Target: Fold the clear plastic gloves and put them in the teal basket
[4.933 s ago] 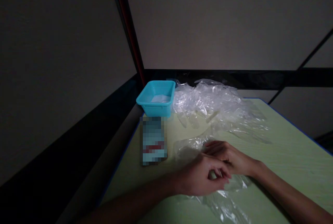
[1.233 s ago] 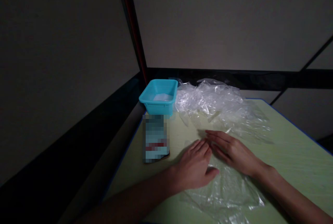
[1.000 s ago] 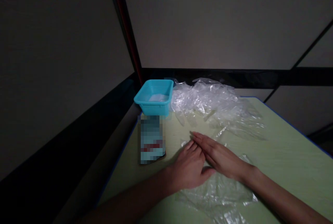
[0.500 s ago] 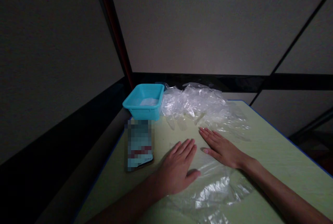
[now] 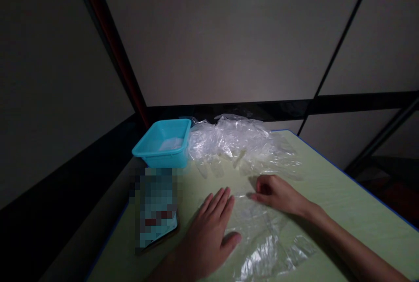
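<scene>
A clear plastic bag [image 5: 262, 247] lies spread and wrinkled on the table in front of me. My left hand [image 5: 209, 234] rests flat on its left side, palm down, fingers stretched out and thumb apart. Over the bag's far right part, my right hand [image 5: 275, 194] is curled, fingers bent in and thumb low beside the bag's edge. Its fingertips are hidden, so whether any film is between them does not show.
A heap of clear plastic bags [image 5: 235, 140] lies at the table's back. Left of it stands a turquoise basin [image 5: 165, 159] with something whitish inside. A phone [image 5: 160, 212], its screen blurred out, lies left of my left hand. Panelled walls border the pale green table [image 5: 340, 212].
My right hand has gone from lying flat to curled fingers. My left hand stays flat on the bag. The whole view has shifted and tilted slightly.
</scene>
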{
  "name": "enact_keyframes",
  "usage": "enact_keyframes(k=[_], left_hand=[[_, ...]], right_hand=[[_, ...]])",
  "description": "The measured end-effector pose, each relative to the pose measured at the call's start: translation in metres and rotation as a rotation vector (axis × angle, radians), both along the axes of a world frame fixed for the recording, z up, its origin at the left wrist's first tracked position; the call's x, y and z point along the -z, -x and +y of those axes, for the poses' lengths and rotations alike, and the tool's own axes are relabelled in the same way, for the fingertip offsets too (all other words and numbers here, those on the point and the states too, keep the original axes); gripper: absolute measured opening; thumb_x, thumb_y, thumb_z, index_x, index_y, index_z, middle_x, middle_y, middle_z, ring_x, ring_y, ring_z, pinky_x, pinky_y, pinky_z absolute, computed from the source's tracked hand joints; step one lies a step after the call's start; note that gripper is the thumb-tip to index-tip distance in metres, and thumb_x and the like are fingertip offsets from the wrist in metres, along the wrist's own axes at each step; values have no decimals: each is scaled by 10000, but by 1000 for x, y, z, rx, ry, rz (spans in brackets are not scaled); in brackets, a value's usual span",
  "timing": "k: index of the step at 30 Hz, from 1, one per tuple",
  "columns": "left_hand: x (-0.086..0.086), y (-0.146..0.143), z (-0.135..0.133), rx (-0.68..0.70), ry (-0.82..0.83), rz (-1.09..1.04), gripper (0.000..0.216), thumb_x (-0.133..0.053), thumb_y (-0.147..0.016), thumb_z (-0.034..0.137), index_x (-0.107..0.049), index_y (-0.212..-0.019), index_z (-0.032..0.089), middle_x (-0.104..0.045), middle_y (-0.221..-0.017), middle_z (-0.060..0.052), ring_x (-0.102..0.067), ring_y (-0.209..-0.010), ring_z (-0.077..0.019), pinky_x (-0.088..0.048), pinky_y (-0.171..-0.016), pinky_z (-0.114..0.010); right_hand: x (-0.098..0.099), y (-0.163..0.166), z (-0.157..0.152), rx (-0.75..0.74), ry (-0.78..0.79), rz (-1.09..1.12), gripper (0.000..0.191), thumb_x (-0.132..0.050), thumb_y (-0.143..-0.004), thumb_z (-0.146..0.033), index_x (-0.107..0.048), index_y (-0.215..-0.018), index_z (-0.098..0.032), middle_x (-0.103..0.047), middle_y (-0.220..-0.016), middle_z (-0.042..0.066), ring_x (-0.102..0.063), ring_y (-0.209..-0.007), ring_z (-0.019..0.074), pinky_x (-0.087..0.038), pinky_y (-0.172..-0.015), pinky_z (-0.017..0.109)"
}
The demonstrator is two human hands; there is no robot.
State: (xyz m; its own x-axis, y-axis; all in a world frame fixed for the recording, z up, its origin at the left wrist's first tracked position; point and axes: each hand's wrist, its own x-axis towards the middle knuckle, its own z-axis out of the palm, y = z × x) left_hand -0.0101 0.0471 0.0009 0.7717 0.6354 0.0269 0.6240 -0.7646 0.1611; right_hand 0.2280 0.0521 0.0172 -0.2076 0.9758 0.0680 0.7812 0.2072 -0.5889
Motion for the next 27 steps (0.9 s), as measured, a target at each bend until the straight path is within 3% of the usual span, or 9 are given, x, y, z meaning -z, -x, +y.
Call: enact_keyframes(k=[5,14,20,27], left_hand=[[1,1,1,16,-2,-40,637,-488,-836,385,-225,-1384,193,-130,-1471,-63,-137,-1340,-223,-195,-1083,-429],[3,2,2,25,-2,-47,643,-509,-829,374,-237,-1383,194,-148,-1468,-65,-142,-1339,-237,-207,-1079,-444],[2,1,3,32,6,-31,619,-505,-830,368,-256,-1376,213,-153,-1468,-58,-153,-1338,-235,-215,-1072,-455],[3,3,3,34,8,-41,608,-488,-842,390,-251,-1377,227,-155,-1469,-51,-163,-1336,-241,-214,-1073,-446]], right_hand=[[9,6,0,-53,116,289,110,-577,-636,-165,-477,-592,-175,-463,-559,-37,-404,-513,96,-293,-469,212],[12,13,3,-147,281,773,280,-635,-610,-185,-370,-697,-203,-476,-594,-71,-481,-541,84,-354,-508,203],[-2,-7,2,-138,276,643,308,-581,-645,-129,-377,-861,-208,-429,-591,-95,-377,-479,61,-263,-438,183],[-17,-37,3,-68,182,427,316,-516,-668,-85,-373,-925,-200,-425,-599,-86,-421,-526,79,-324,-492,206]])
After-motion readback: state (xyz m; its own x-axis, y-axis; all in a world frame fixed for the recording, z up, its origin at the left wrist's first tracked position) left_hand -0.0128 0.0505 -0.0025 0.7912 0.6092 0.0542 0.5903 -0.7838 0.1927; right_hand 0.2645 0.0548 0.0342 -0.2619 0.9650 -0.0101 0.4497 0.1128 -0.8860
